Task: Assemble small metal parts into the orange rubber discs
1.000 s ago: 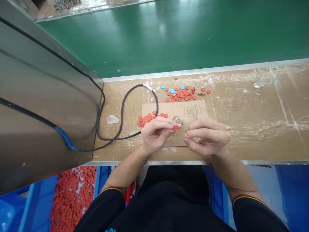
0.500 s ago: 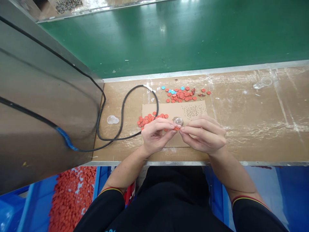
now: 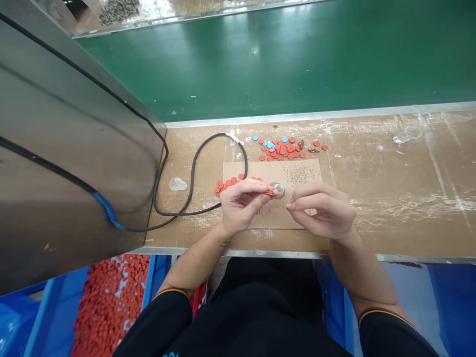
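Between the thumb and fingertips of my left hand (image 3: 241, 206) is a red disc (image 3: 269, 193), held edge-on over the cardboard sheet (image 3: 256, 168). My right hand (image 3: 325, 208) is apart from it on the right, thumb and fingertips pinched; whatever they hold, if anything, is too small to see. Just beyond the disc stands a small round metal-and-clear piece (image 3: 278, 190). Loose red discs (image 3: 228, 183) lie behind my left hand, partly hidden by it. Tiny dark bits (image 3: 299, 173) are scattered over the sheet behind my right hand.
Farther back is a pile of red and blue discs (image 3: 284, 150). A black cable (image 3: 193, 168) loops across the bench on the left, around a clear plastic piece (image 3: 178, 184). A metal cabinet (image 3: 74, 163) borders the left. Below it, a blue bin (image 3: 55, 307) holds many red pieces.
My right hand has drawn away to the right from the red disc, where both hands met before. The left hand keeps its hold on the disc. The view has shifted slightly.
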The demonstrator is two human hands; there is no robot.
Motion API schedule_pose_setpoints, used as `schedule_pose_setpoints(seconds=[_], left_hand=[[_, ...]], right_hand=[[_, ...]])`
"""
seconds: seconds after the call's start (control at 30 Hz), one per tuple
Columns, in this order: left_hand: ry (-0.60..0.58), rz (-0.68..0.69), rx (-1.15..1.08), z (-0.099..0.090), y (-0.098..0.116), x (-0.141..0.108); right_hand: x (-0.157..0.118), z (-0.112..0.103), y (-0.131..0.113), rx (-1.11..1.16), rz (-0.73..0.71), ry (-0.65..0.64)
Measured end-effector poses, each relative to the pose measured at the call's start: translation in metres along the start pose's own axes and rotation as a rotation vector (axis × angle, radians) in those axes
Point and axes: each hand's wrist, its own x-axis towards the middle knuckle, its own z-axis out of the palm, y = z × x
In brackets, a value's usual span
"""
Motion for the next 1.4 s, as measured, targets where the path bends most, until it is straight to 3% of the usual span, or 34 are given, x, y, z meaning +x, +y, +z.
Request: schedule_pose_setpoints(seconds=[0.1,0.23,0.43,0.53,0.7,0.93,1.13,1.2,1.27,1.4], left_hand=[[-0.022,-0.045,-0.058,0.001,-0.001,-0.003],[-0.091,-0.124,-0.073,-0.001,-0.003,-0.006],[-0.248,-0.386,-0.192,-0.007,-0.002,-0.004],[-0.295,-0.440,-0.281,-0.007,-0.003,-0.005],[-0.299,-0.439,-0.317,-0.006,-0.003,-0.006],[-0.196,-0.389,-0.344,-0.006,-0.010,-0.008],[-0.221,-0.503,-0.375,-0.005,-0.008,-0.006],[-0.230,-0.469,-0.324,-0.006,-0.007,-0.006],[-0.232,-0.332,-0.200,-0.007,-0.006,-0.004],[-0.244,0.184,0.231,-0.013,-0.004,0.000]], right_hand=[[-0.003,0.001,0.004,-0.094,0.016,0.099],[-0.003,0.001,0.004,-0.138,0.029,-0.007],[-0.001,0.003,0.003,0.007,0.015,-0.145],[-0.001,0.005,0.001,0.064,0.020,-0.159],[0.000,0.010,-0.003,0.098,0.030,-0.115],[-0.003,0.018,-0.001,0.016,0.002,-0.029],[-0.006,0.018,0.002,0.081,0.032,0.003],[-0.005,0.017,0.001,0.097,0.053,-0.005],[-0.005,0.017,0.000,0.120,0.073,-0.013],[-0.006,0.016,0.000,0.197,0.140,-0.037]])
